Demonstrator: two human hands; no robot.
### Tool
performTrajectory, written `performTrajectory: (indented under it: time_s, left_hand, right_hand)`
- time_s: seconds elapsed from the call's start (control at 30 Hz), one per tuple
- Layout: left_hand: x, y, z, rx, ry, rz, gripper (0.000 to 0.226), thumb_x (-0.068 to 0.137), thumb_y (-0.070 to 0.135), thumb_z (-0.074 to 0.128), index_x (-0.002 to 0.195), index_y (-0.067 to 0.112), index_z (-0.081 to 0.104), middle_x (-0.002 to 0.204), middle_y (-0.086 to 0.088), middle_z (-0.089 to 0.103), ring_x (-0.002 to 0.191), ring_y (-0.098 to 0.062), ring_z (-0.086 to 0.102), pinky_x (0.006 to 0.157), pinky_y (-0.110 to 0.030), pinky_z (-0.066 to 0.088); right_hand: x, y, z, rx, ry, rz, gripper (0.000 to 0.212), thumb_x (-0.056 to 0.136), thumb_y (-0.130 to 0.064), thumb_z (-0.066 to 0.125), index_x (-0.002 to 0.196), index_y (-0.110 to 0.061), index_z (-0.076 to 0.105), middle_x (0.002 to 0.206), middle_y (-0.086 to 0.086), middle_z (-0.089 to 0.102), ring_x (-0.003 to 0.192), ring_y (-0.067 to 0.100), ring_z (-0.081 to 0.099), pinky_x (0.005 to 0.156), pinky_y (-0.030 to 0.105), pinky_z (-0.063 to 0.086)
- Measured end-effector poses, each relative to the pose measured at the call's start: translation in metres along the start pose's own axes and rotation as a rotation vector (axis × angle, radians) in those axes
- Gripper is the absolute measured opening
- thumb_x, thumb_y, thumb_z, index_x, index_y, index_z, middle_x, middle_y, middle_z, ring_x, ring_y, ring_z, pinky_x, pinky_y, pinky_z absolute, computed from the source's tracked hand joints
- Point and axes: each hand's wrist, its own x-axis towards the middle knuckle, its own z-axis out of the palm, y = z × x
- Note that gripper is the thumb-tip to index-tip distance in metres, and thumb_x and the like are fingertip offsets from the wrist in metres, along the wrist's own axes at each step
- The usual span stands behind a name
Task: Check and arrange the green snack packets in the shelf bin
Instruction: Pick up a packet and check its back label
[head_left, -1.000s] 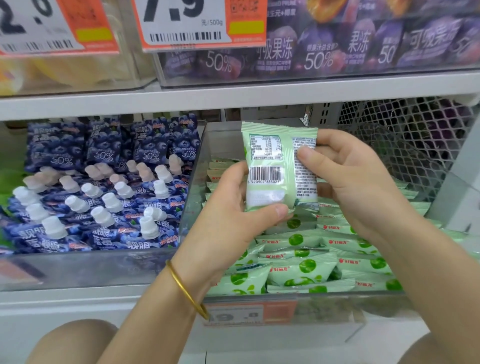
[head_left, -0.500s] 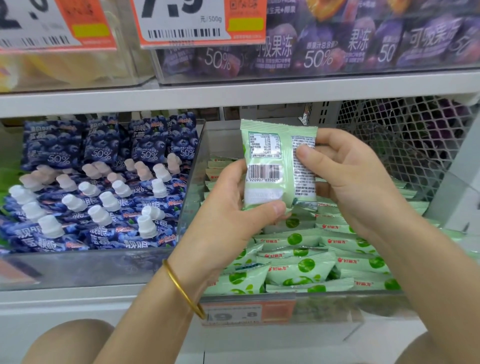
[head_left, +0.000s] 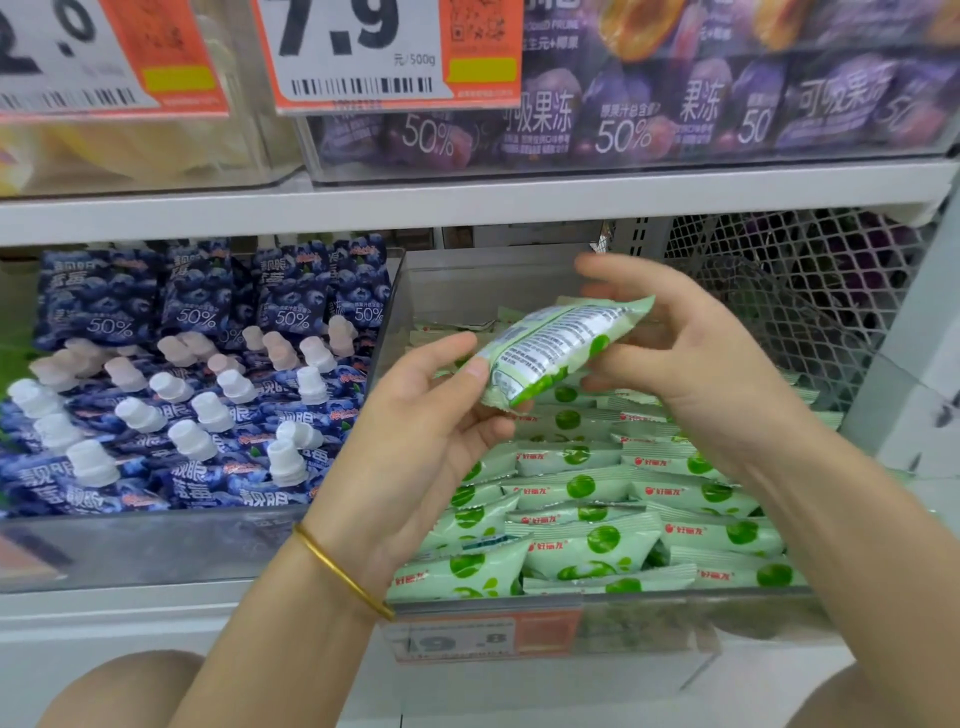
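Green snack packet (head_left: 558, 348), upright a moment ago, now tips over above the shelf bin (head_left: 649, 618), its long axis slanting from lower left to upper right. The left hand (head_left: 415, 447) keeps a pinching grip on the lower end, and the right hand's (head_left: 691, 353) grip curls loosely round the upper end.

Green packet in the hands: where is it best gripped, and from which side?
Pinch the green packet at its flat crimped lower end, thumb on top and fingers beneath, coming from the left, as the left hand does. The packet lies tilted and its middle looks puffy, so the flat seam probably slips less.
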Motion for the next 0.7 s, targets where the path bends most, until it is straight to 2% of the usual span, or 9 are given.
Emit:
performTrajectory:
  time_s: [0.07,0.13,0.2,0.27,0.37,0.47,0.53,0.6,0.7]
  left_hand:
    - [0.0,0.001,0.001,-0.024,0.015,-0.007,0.035,0.093,0.007,0.047,0.127,0.002,0.047,0.084,-0.009,0.068,0.06,-0.013,0.064,0.049,-0.019,0.049]
    - [0.001,0.001,0.003,-0.02,0.021,0.005,0.036,0.095,0.009,0.045,0.13,0.0,0.044,0.094,-0.012,0.066,0.062,-0.015,0.066,0.052,-0.02,0.05]
    - [0.002,0.0,0.003,0.091,0.055,0.051,0.036,0.097,0.013,0.044,0.132,0.005,0.041,0.112,-0.011,0.06,0.07,-0.016,0.069,0.058,-0.022,0.054]
    - [0.002,-0.003,0.001,0.428,0.1,0.151,0.037,0.097,0.018,0.045,0.133,0.017,0.039,0.123,-0.001,0.053,0.082,-0.009,0.068,0.07,-0.024,0.056]
    - [0.003,-0.008,-0.003,0.936,0.09,0.28,0.037,0.096,0.021,0.046,0.132,0.026,0.04,0.13,0.007,0.043,0.1,0.005,0.052,0.081,-0.008,0.042]
    - [0.007,-0.016,-0.006,1.174,0.01,0.329,0.038,0.095,0.018,0.047,0.133,0.019,0.041,0.134,0.006,0.037,0.121,-0.002,0.038,0.094,-0.006,0.023]
    - [0.008,-0.02,-0.008,1.296,-0.027,0.335,0.039,0.096,0.018,0.046,0.134,0.016,0.04,0.138,0.004,0.036,0.129,-0.006,0.03,0.091,-0.001,0.013]
    - [0.009,-0.022,-0.009,1.372,-0.048,0.319,0.04,0.097,0.02,0.044,0.136,0.015,0.038,0.142,0.003,0.034,0.132,-0.008,0.027,0.094,-0.005,0.014]
    - [0.009,-0.023,-0.009,1.462,-0.05,0.302,0.04,0.096,0.024,0.045,0.136,0.017,0.038,0.144,0.004,0.032,0.134,-0.011,0.027,0.106,-0.019,0.018]
  right_hand:
    - [0.0,-0.002,-0.001,-0.2,-0.007,-0.066,0.034,0.07,-0.012,0.077,0.098,-0.029,0.069,0.114,-0.001,0.062,0.097,0.006,0.063,0.082,0.022,0.051]
    - [0.0,-0.003,-0.002,-0.249,0.035,-0.103,0.025,0.065,-0.026,0.077,0.089,-0.028,0.068,0.107,-0.004,0.065,0.095,0.005,0.063,0.083,0.025,0.05]
    - [0.001,-0.002,-0.004,-0.231,0.109,-0.115,0.021,0.071,-0.022,0.077,0.089,-0.025,0.067,0.097,-0.003,0.069,0.086,0.011,0.066,0.077,0.031,0.054]
    - [0.003,0.001,-0.006,-0.334,0.193,-0.135,0.014,0.079,-0.019,0.073,0.089,-0.02,0.065,0.088,0.002,0.068,0.08,0.019,0.063,0.072,0.037,0.053]
    - [0.006,0.006,-0.01,-0.491,0.224,-0.139,0.015,0.082,-0.021,0.071,0.092,-0.015,0.061,0.083,-0.002,0.064,0.075,0.016,0.06,0.069,0.035,0.05]
    - [0.008,0.01,-0.007,-0.569,0.192,-0.169,0.015,0.083,-0.02,0.069,0.096,-0.018,0.061,0.086,-0.009,0.063,0.079,0.008,0.058,0.073,0.025,0.046]
    - [0.009,0.012,-0.004,-0.682,0.129,-0.187,0.017,0.084,-0.021,0.069,0.098,-0.018,0.061,0.085,-0.01,0.062,0.077,0.006,0.056,0.071,0.02,0.043]
    - [0.01,0.014,-0.003,-0.833,0.068,-0.195,0.018,0.085,-0.025,0.068,0.099,-0.017,0.06,0.084,-0.004,0.063,0.077,0.015,0.057,0.072,0.031,0.045]
    - [0.013,0.007,-0.001,-0.999,-0.032,-0.184,0.018,0.085,-0.028,0.067,0.093,-0.018,0.054,0.076,0.002,0.06,0.072,0.025,0.055,0.068,0.039,0.048]
